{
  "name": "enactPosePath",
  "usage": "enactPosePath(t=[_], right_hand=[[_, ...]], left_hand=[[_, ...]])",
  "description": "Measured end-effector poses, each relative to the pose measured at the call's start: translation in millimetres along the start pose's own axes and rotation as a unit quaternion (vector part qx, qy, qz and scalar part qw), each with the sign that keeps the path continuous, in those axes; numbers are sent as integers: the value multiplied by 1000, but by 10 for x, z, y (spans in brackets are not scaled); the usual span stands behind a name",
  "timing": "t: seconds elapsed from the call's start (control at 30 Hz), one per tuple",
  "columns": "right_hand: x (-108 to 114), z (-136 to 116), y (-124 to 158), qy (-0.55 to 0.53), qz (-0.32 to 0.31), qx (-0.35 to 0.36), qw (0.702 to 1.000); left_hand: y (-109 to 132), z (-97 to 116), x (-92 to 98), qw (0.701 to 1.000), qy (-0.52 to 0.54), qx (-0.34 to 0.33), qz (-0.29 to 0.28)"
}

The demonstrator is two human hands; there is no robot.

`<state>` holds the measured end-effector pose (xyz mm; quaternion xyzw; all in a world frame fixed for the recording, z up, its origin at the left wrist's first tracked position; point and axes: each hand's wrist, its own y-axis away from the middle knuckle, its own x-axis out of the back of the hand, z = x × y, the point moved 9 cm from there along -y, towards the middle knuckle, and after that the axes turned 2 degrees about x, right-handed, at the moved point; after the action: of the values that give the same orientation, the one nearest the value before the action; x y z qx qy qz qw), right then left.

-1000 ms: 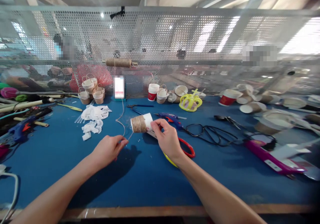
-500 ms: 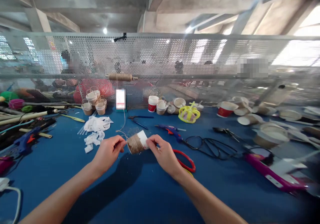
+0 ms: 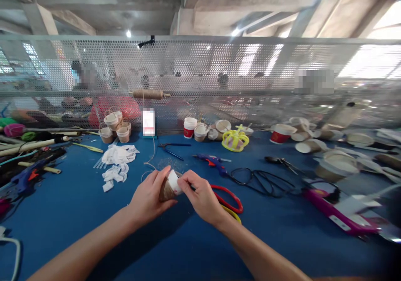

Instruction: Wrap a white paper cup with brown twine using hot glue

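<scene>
Between my hands is a small paper cup, tilted, its lower part wound with brown twine and a white band left bare near the rim. My left hand wraps round the twine-covered part, thumb below and fingers above. My right hand pinches the cup at its white rim end; its fingertips are partly hidden. A loose strand of twine runs from behind my left hand up toward the twine spool on the mesh panel.
A glue gun with a coiled black cable, pliers and red-handled scissors lie on the blue table. White scraps are at left. Cups, a yellow crown-like frame and a magenta tool stand or lie around.
My left hand has gone from pinching the twine beside the cup's base to wrapping round the cup's wound part. My right hand still holds the rim end. The view has shifted slightly.
</scene>
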<state>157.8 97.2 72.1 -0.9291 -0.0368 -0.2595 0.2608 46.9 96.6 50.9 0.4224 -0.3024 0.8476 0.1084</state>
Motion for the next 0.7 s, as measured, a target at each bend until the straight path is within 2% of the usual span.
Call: enactPosePath(t=[0.2, 0.43, 0.7], right_hand=[[95, 60, -49, -31, 16, -34, 999], [-74, -6, -6, -37, -30, -42, 998], [-15, 43, -15, -52, -19, -48, 997]], left_hand=[[64, -27, 29, 999, -29, 16, 14], [145, 34, -68, 999, -39, -6, 3], [185, -9, -30, 1000, -29, -3, 8]])
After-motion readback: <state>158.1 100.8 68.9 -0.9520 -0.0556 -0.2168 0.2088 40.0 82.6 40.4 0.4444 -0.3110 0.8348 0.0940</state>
